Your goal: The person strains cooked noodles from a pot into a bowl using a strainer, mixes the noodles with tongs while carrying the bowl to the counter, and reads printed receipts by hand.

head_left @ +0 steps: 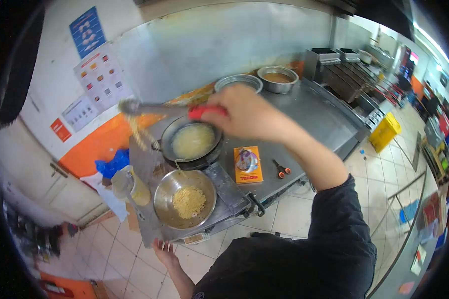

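My right hand (239, 112) is closed round the red handle of metal tongs (159, 108), held above the table. Noodles (138, 133) hang from the tips of the tongs, blurred. Below is a dark pan (170, 149) with pale noodles in liquid (193, 141). A steel bowl (165, 213) stands in front of the pan, with a heap of noodles (188, 202) in it, and a strand hangs over its back rim. My left hand (164, 251) is at the table's front edge, left of the bowl, fingers apart and holding nothing.
Left of the bowl stands a plastic jug (137, 188), near a blue bag (115, 163). An orange box (248, 164) and scissors (282, 169) lie right of the pan. Two metal pots (278, 88) stand at the back wall. Fryers (354, 82) are at the far right.
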`<state>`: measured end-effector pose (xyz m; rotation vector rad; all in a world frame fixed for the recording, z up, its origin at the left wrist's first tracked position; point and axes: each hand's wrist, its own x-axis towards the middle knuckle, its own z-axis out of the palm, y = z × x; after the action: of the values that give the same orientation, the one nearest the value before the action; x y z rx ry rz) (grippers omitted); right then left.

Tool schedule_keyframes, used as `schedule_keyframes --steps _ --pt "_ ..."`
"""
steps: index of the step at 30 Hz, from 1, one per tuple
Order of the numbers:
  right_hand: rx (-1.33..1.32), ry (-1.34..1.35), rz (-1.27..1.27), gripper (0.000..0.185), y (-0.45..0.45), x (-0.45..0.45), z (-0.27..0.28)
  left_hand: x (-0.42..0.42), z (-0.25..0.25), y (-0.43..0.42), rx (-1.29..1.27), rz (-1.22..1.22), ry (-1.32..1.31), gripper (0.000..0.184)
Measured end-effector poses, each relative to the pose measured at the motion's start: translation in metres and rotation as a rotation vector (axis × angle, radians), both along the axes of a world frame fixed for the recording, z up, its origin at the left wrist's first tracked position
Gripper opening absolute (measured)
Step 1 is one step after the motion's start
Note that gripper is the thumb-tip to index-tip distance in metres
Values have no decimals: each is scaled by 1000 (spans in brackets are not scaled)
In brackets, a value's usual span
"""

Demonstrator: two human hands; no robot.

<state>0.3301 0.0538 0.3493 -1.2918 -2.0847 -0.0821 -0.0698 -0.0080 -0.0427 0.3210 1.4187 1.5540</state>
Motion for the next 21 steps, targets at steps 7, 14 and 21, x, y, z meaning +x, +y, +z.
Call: schedule_keyframes --steps 7,14,21 --pt "-641 -125 -28 51 -25 -21 -156 -27 2 -4 8 5 12 56" --pt "-671 194 -208 52 -24 -31 -233 -56 -45 10 -11 -67 3 56" --pt "-614 392 -348 38 -9 -76 -264 10 -82 51 -140 -366 126 54"
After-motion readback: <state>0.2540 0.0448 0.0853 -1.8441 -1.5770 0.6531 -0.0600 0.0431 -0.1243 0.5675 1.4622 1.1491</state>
